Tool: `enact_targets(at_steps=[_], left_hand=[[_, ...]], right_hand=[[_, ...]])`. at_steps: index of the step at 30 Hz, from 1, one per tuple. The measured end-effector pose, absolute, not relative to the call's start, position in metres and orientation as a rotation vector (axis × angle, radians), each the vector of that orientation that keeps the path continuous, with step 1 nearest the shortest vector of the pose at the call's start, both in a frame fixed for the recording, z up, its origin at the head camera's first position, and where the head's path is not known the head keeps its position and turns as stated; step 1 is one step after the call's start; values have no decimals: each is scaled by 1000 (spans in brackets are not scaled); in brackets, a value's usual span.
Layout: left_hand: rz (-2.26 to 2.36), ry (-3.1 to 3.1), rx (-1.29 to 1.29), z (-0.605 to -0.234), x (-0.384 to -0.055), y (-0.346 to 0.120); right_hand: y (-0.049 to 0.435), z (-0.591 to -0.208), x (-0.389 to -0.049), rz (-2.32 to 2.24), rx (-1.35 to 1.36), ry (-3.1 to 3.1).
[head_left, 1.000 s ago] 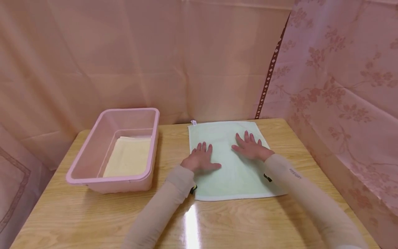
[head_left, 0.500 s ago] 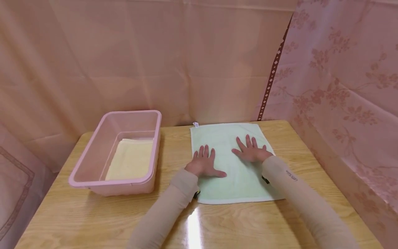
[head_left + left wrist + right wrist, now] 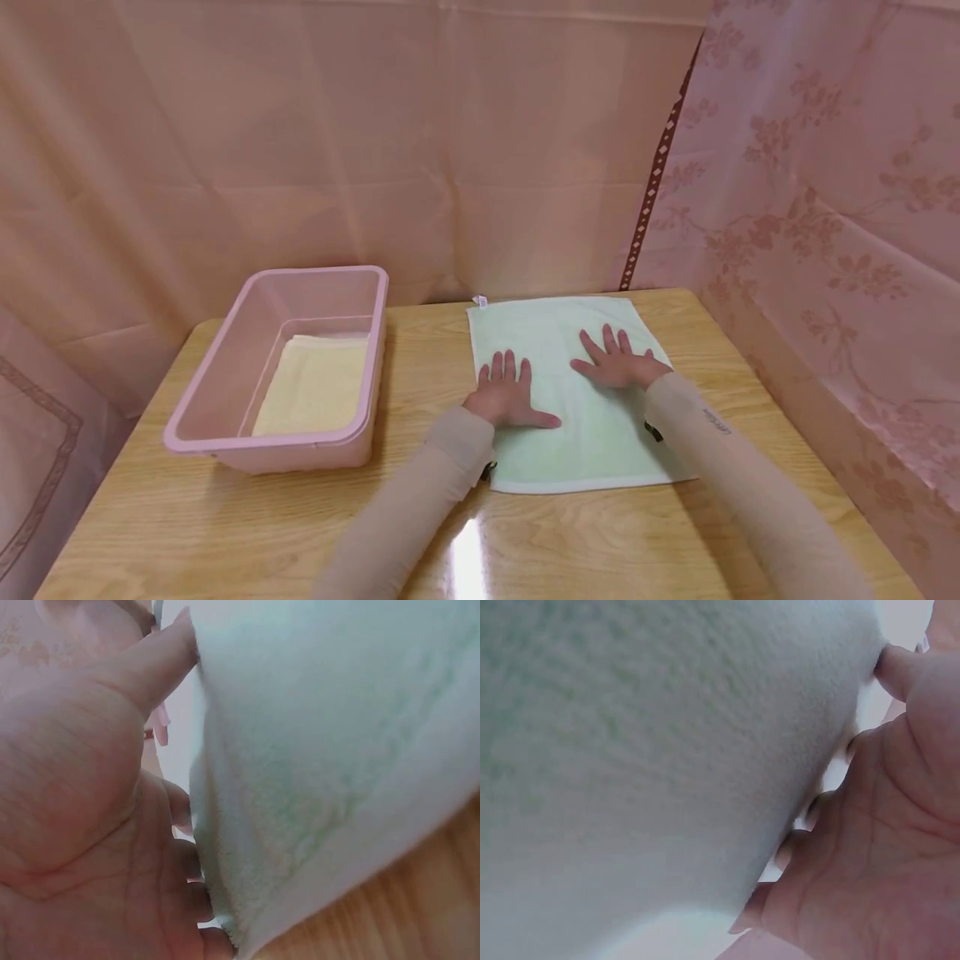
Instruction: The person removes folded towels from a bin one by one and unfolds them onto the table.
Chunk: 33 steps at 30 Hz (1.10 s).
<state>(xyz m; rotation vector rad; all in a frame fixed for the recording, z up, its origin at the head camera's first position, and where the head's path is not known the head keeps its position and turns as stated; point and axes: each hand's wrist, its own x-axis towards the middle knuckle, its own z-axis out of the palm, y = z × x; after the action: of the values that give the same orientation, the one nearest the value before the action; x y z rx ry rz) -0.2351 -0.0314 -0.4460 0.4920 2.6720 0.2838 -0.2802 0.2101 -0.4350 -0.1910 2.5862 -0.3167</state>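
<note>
We see the pale green cloth (image 3: 551,337) spread flat on the bench (image 3: 420,358), its far side by the bench's far edge, toward the far right corner, with our left hand (image 3: 510,403) and right hand (image 3: 619,369) laid on it, fingers fanned wide and gripping nothing. We judge the step in hand to be smoothing it out, so the next move calls for lifting both palms without dragging the cloth; toward the bench's far left corner, the pink basin (image 3: 262,444) holds a yellow cloth (image 3: 315,385).
</note>
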Motion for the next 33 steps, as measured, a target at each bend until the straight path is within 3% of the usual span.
enact_targets(at_steps=[19, 33], left_hand=[[151, 2770, 372, -422, -208, 63], [130, 2762, 472, -438, -222, 93]], right_hand=[[300, -437, -281, -365, -203, 2632], [336, -435, -274, -432, -157, 2629]])
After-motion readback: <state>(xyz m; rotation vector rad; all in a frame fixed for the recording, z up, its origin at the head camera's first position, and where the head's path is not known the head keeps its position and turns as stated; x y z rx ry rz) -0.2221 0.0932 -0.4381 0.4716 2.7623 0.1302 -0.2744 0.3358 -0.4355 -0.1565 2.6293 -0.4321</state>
